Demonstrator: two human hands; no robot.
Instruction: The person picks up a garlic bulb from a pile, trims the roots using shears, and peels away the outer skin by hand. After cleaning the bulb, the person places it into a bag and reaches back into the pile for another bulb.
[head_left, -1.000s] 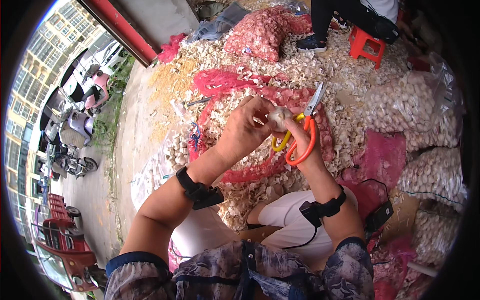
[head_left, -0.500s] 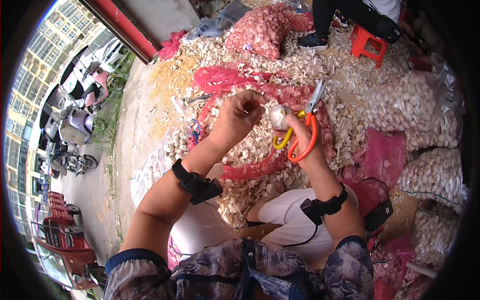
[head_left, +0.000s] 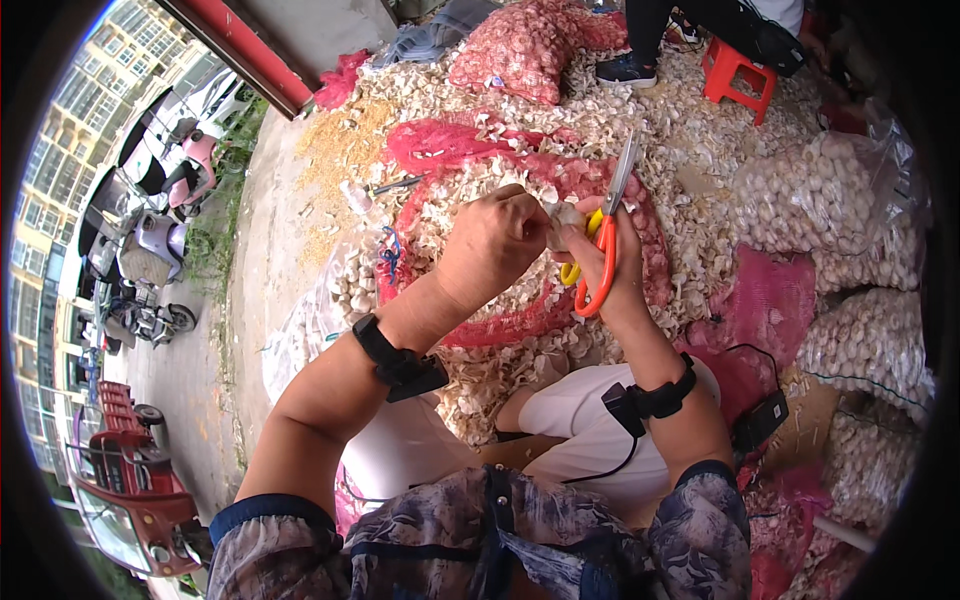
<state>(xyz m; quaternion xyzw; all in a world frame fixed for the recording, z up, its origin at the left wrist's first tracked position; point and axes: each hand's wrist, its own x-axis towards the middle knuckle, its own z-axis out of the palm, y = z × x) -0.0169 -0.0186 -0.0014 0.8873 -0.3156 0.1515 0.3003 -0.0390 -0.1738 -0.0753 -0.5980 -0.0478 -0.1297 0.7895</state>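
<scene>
My right hand (head_left: 624, 265) grips a garlic bulb (head_left: 567, 214) between thumb and fingers while also keeping hold of a pair of scissors. The scissors' metal blades (head_left: 621, 172) point up and away; one handle loop is orange (head_left: 602, 280), the other yellow. My left hand (head_left: 497, 238) is closed, its curled fingers pressed against the left side of the bulb. Its fingertips are partly hidden behind the knuckles. Below both hands lies a pink mesh sack (head_left: 500, 332) spread in a ring, covered with loose garlic skins (head_left: 475, 375).
Full sacks of garlic (head_left: 805, 195) are stacked at the right. A pink net bag of garlic (head_left: 515, 55) lies at the far side, near a red stool (head_left: 738, 80) and another person's shoe (head_left: 627, 70). A clear bag of garlic (head_left: 350, 285) stands left; vehicles (head_left: 135, 480) line the pavement.
My left hand has moved right and closed in against the garlic bulb, now covering part of it. My right hand has turned slightly, and the scissor blades point more steeply upward.
</scene>
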